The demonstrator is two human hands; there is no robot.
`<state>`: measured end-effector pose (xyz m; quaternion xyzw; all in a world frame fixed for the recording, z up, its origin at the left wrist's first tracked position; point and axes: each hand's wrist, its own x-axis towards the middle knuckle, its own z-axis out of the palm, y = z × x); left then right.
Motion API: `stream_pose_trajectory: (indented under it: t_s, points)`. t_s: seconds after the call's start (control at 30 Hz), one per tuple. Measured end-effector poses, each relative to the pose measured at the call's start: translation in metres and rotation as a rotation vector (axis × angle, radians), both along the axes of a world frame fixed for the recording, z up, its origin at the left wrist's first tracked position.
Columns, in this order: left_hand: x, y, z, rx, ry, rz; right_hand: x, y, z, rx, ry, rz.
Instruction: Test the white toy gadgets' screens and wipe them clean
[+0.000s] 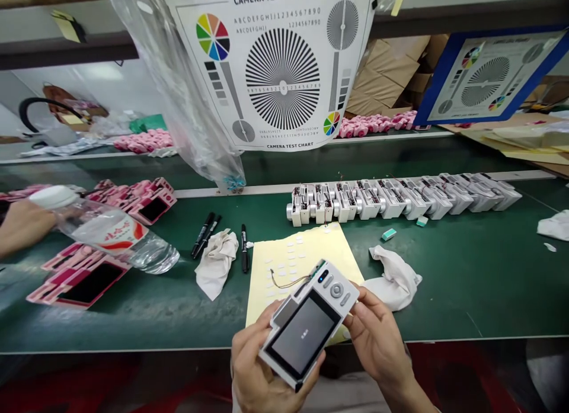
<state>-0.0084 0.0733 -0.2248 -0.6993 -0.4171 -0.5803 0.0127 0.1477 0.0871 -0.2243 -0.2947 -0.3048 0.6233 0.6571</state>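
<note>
A white digital camera (pixel 329 298) is tilted between my hands, its back facing me. Its screen is lit grey with small text in the middle, and thin wires stick out from its upper left edge. My left hand (pixel 258 368) wraps around the lower left end of the body. The fingers of my right hand (pixel 380 339) close on the upper right corner, beside the buttons. Beneath the camera lies a yellow sheet (pixel 262 262) dotted with small white pieces. A crumpled white cloth (pixel 393 279) rests just right of it.
White camera bodies (pixel 368 199) stand in a row behind. Black markers (pixel 245 250) and another cloth (pixel 217 262) lie left. Further left are pink cameras (pixel 93 279), a water bottle (pixel 120 229) and another person's hand (pixel 22 226). A test chart (pixel 284 69) hangs above the green bench (pixel 466 271).
</note>
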Motion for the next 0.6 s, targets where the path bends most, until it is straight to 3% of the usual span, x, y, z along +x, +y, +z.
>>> stream_pose_trajectory:
  t_s: [0.1,0.2,0.3,0.4,0.5,0.6]
  points:
    - [-0.002,0.003,0.002,0.077,0.013,-0.003,-0.006,0.002,-0.003,-0.055,-0.016,-0.025]
    - [-0.011,0.008,0.011,0.156,0.032,0.072,-0.005,0.01,-0.003,0.015,-0.187,-0.043]
    - [-0.026,0.013,0.021,0.231,0.027,0.2,0.011,0.035,-0.001,0.136,-0.731,-0.052]
    - [-0.038,0.016,0.03,0.296,0.074,0.233,0.035,0.072,-0.003,0.062,-1.347,-0.084]
    - [-0.044,0.014,0.033,0.281,0.181,0.147,0.05,0.097,-0.006,0.013,-1.459,-0.06]
    - [-0.046,0.012,0.026,0.244,0.345,0.092,0.052,0.095,0.005,0.09,-1.421,-0.061]
